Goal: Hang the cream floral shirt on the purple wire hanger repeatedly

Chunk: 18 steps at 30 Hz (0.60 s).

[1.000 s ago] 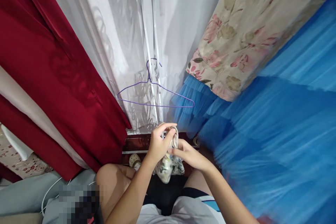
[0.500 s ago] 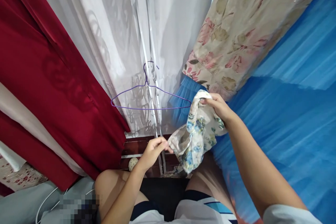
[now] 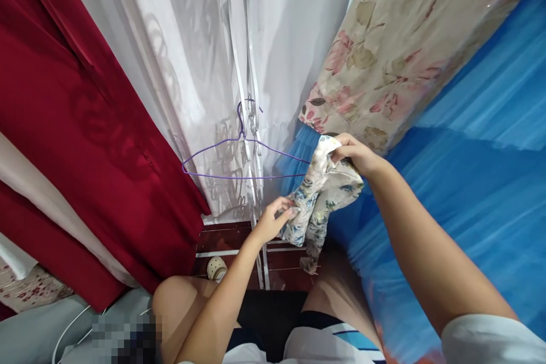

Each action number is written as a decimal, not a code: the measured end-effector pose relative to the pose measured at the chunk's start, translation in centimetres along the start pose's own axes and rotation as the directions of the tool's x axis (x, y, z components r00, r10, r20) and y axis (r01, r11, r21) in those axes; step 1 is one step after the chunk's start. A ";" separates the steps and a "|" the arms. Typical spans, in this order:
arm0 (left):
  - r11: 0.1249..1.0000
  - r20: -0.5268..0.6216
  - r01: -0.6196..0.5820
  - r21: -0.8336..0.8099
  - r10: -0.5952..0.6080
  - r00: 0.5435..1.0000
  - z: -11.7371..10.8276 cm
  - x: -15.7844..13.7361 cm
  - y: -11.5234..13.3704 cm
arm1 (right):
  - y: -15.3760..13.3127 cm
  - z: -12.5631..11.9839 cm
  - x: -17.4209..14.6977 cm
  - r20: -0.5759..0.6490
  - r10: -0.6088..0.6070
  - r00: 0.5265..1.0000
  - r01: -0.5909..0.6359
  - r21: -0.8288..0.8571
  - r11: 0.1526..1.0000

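Note:
A small white floral garment (image 3: 313, 187) with blue and green flowers hangs between my hands, bunched, with a long piece dangling toward the floor. My right hand (image 3: 356, 152) is closed on its upper edge, some fingers hidden inside the cloth. Lower down, my left hand (image 3: 277, 219) has its thumb and fingers closed at the garment's left edge. Behind the cloth hangs a purple wire hanger (image 3: 226, 176), its right end covered by the garment and its hook on a white metal frame (image 3: 257, 182).
Red curtains (image 3: 106, 142) hang at left and white curtains (image 3: 294, 28) behind. A beige floral cloth (image 3: 384, 62) and blue tulle (image 3: 447, 193) fill the right. Below, a cream clog (image 3: 216, 267) rests on the dark red floor (image 3: 222, 236), near my knees. A grey cushion-like surface (image 3: 29, 333) lies lower left.
My left hand has moved up and right, closer to my right hand. My right hand has risen slightly. The garment has turned and lifted, with a long piece now dangling.

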<state>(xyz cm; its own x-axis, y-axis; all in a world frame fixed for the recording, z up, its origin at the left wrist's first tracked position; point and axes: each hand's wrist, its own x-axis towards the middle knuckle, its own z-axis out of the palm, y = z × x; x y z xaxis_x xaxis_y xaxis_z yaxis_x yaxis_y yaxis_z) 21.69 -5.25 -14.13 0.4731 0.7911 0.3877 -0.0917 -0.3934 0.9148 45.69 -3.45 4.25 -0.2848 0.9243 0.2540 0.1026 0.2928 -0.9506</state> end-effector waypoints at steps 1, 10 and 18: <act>0.996 0.045 0.042 -0.073 -0.039 0.998 -0.1 -0.3 0.4 | 0.3 -0.4 0.3 -0.022 0.013 1.000 -0.013 0.013 1.000; 0.896 0.027 0.266 -0.356 -0.275 0.961 -4.8 -5.4 8.8 | 4.1 2.8 5.3 -0.044 0.190 0.981 -0.184 0.113 0.976; 0.789 0.038 0.190 0.584 -0.260 0.965 -19.9 -7.9 9.1 | 4.8 4.7 4.2 0.082 0.174 0.981 -0.188 0.199 0.962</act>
<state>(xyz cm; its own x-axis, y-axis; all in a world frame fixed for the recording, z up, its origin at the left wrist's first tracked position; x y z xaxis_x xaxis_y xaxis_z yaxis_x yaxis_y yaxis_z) -0.34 -5.76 -6.60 0.5132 0.8481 0.1316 0.5291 -0.4334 0.7295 40.49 0.68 -0.09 -0.3400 0.9379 0.0689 -0.0376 0.0596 -0.9975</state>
